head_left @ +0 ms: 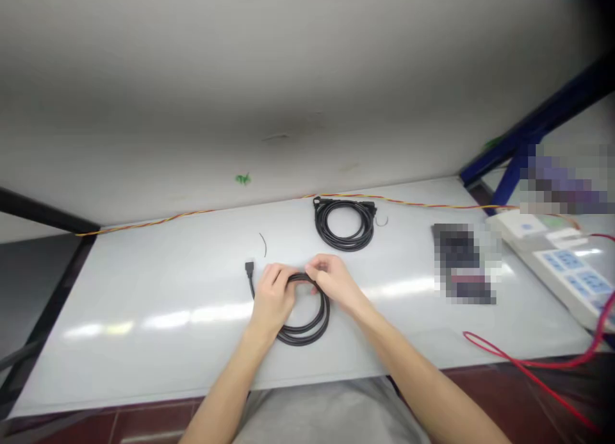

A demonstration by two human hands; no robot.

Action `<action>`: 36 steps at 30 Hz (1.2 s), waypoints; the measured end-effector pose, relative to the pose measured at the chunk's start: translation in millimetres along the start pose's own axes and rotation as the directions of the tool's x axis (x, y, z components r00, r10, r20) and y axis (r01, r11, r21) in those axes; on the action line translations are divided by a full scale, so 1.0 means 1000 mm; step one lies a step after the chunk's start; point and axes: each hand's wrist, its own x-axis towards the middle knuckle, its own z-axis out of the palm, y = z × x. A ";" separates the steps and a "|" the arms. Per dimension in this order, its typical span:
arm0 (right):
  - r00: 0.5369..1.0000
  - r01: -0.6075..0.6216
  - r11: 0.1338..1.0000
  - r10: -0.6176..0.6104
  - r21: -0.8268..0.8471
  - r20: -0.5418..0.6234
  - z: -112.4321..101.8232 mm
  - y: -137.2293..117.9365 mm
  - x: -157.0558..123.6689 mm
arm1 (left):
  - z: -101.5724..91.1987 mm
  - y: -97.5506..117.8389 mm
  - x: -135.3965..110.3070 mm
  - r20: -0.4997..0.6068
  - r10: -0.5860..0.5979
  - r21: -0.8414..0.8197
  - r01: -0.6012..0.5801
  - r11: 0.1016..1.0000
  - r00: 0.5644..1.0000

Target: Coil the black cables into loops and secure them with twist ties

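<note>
Shirt: a grey shirt (331, 412) is showing at the bottom of the view, with both bare forearms reaching forward from it over the table (158, 284).

Left hand: the left hand (273, 296) is closed around the upper loop of the cable, fingers curled over it.

Right hand: the right hand (331, 280) is pinching the same loop from the other side, just beside the left hand, so the two are nearly touching.

Black cable: the black cable (307, 325) is lying coiled on the table between the forearms, its plug (249, 270) sticking out to the left of the left hand.

Second coil: a second coil (344, 225) is lying farther back, well apart from the hands, with a thin loop of wire (382, 221) just beside it.

Scrap: a short dark wire (263, 244) is resting behind the plug.

Right side: a power strip (562, 271) is sitting at the table's right end - a pixelated object (464, 261) is lying beside it, too blurred to name, and a red wire (523, 367) is looping past the front edge.

Back edge: a twisted red-and-yellow wire (408, 202) is running along it, and a blue frame (528, 130) is rising at the right.
</note>
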 end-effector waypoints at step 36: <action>0.920 0.368 0.845 -0.392 -0.388 0.019 0.010 0.007 -0.031 | -0.002 0.009 0.013 0.088 -0.373 0.157 0.357 0.921 0.924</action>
